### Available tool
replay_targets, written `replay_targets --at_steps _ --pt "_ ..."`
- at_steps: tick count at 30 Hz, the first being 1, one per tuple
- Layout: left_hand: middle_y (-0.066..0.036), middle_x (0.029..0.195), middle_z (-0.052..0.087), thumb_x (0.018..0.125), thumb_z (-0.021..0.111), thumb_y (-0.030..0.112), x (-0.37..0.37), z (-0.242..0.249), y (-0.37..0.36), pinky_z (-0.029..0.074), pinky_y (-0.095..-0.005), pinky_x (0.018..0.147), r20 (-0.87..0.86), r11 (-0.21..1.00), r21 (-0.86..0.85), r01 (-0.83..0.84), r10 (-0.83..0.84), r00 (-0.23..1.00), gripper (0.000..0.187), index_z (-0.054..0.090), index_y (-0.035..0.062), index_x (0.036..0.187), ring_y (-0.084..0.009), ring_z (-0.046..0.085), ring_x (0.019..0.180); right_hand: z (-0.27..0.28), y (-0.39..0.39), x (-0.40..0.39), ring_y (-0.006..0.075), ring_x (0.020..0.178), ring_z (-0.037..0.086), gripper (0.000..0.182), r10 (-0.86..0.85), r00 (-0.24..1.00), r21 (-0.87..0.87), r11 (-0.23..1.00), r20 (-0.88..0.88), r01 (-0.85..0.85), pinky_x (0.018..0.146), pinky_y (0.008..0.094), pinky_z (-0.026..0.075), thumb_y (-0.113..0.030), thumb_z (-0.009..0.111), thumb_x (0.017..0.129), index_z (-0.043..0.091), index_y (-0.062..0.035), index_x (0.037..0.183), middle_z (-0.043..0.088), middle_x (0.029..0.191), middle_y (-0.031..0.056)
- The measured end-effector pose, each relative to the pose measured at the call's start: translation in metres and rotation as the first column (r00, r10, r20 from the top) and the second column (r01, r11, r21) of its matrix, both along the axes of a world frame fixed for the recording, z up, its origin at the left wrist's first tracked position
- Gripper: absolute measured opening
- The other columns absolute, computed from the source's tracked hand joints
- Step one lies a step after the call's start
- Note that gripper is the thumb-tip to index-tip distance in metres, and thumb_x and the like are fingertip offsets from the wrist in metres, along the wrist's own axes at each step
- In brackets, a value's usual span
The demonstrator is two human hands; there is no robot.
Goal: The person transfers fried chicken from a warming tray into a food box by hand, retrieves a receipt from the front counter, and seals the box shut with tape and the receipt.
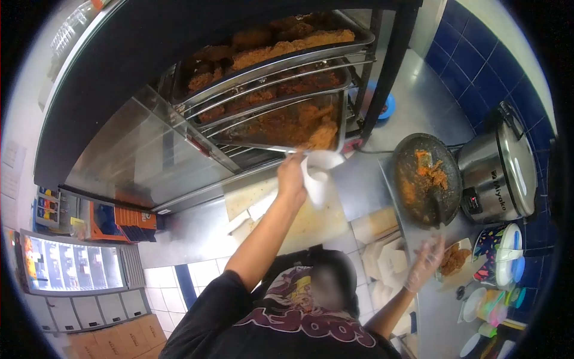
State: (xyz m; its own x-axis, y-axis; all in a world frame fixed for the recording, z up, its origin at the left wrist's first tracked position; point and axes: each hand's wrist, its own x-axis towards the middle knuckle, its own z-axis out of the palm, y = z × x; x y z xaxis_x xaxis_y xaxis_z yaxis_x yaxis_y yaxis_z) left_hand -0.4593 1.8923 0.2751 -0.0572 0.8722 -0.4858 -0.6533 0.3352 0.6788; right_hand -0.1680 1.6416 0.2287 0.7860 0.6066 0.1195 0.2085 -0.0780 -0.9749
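- So the left hand [291,180] is up at the lowest metal tray [342,122] in the display warmer, fingers curled on a white paper-like sleeve [318,179]. It's blurry, so can't say how firm that grip is.
- Sleeve sits at the hand's 3 o'clock, long axis roughly 12 to 6.
- Key relation imo: the fried chicken piece [323,135] in the tray's near corner is at 1 o'clock from the left hand, long side slanting toward 1 too. Left is way nearer.
- Hands are well apart. Right hand [426,258], in a clear glove, is off at 4 o'clock from the left, just below the stone mortar [408,157]. Can't tell if it's holding anything.
- Crumbly fried chicken on wrapping paper [454,258] is beside it, at 3 o'clock.
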Motion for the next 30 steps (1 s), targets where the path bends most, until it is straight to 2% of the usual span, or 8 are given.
replay_targets --at_steps 7,11,14,17,20,23,26,30 --pt "-0.015 0.101 0.066 0.102 0.049 0.014 0.034 -0.023 0.077 0.058 -0.043 0.074 0.144 0.994 0.059 0.095 -0.103 0.984 0.022 0.059 -0.0036 0.112 -0.0273 0.066 0.09 -0.015 0.017 -0.043 0.0228 0.116 0.056 0.056 0.324 0.945 -0.003 0.946 -0.03 -0.325 0.094 0.0351 0.048 -0.019 0.069 0.093 0.046 -0.003 0.142 0.055 0.135 0.0138" --pt "-0.013 0.1 0.067 0.105 0.047 0.02 0.031 -0.033 0.111 0.056 -0.0421 0.075 0.155 0.974 0.106 0.199 -0.214 0.965 0.026 0.06 -0.0017 0.112 -0.0255 0.066 0.089 -0.023 0.015 -0.065 0.0253 0.117 0.056 0.064 0.386 0.854 0.054 0.918 -0.348 -0.393 0.102 0.0384 0.043 -0.029 0.074 0.089 0.048 -0.0018 0.14 0.055 0.135 0.014" --pt "-0.01 0.101 0.068 0.102 0.056 0.029 0.025 -0.022 0.087 0.054 -0.0372 0.076 -0.217 0.938 0.037 0.345 -0.329 0.919 0.033 0.063 -0.0007 0.114 -0.0222 0.064 0.086 -0.036 0.021 -0.072 0.0282 0.12 0.055 0.077 0.427 0.755 0.072 0.888 -0.497 -0.455 0.103 0.0401 0.042 -0.048 0.07 0.087 0.047 0.0008 0.141 0.053 0.138 0.0169" --pt "-0.01 0.113 0.069 0.096 0.066 0.024 0.023 -0.005 0.028 0.052 -0.0325 0.089 -0.708 0.801 -0.097 0.59 -0.472 0.525 0.037 0.062 0.0006 0.124 -0.0216 0.066 0.1 -0.061 0.026 -0.08 0.0319 0.124 0.054 0.096 0.444 0.683 0.121 0.876 -0.58 -0.466 0.102 0.0423 0.043 -0.071 0.057 0.085 0.043 0.0039 0.143 0.049 0.143 0.0221" --pt "-0.014 0.118 0.07 0.091 0.069 0.008 -0.013 -0.024 -0.013 0.054 -0.03 0.089 -0.814 0.627 -0.078 0.775 -0.489 0.314 0.035 0.063 -0.0001 0.124 -0.0199 0.067 0.109 -0.092 0.023 -0.096 0.0391 0.134 0.046 0.119 0.375 0.571 0.134 0.898 -0.73 -0.418 0.102 0.0475 0.042 -0.09 0.04 0.077 0.035 0.0055 0.148 0.039 0.149 0.0297" --pt "-0.012 0.11 0.073 0.087 0.069 -0.001 -0.04 -0.009 -0.034 0.056 -0.0321 0.084 -0.889 0.525 -0.298 0.797 -0.456 -0.032 0.033 0.068 0.0025 0.12 -0.0201 0.071 0.097 -0.107 0.032 -0.106 0.0455 0.134 0.043 0.118 0.58 0.191 0.529 0.808 -0.792 -0.261 0.108 0.0527 0.038 -0.089 0.034 0.08 0.031 0.0053 0.15 0.035 0.149 0.0343" --pt "-0.012 0.105 0.074 0.087 0.07 0.001 -0.053 0.023 -0.046 0.058 -0.0333 0.077 -0.825 0.341 -0.496 0.799 -0.471 -0.311 0.029 0.072 0.0057 0.116 -0.0206 0.073 0.088 -0.107 0.045 -0.119 0.042 0.126 0.052 0.116 0.528 0.04 0.493 0.814 -0.848 -0.308 0.101 0.05 0.046 -0.087 0.045 0.078 0.036 0.0056 0.147 0.041 0.146 0.0323" --pt "-0.015 0.091 0.074 0.087 0.072 0.01 -0.076 0.039 -0.059 0.056 -0.0357 0.07 -0.82 0.265 -0.509 0.819 -0.438 -0.368 0.029 0.07 0.0056 0.116 -0.0278 0.073 0.078 -0.075 0.077 -0.123 0.0355 0.117 0.06 0.117 0.479 0.12 0.336 0.753 -0.87 -0.566 0.089 0.042 0.055 -0.085 0.058 0.072 0.041 0.0058 0.144 0.046 0.143 0.0283"
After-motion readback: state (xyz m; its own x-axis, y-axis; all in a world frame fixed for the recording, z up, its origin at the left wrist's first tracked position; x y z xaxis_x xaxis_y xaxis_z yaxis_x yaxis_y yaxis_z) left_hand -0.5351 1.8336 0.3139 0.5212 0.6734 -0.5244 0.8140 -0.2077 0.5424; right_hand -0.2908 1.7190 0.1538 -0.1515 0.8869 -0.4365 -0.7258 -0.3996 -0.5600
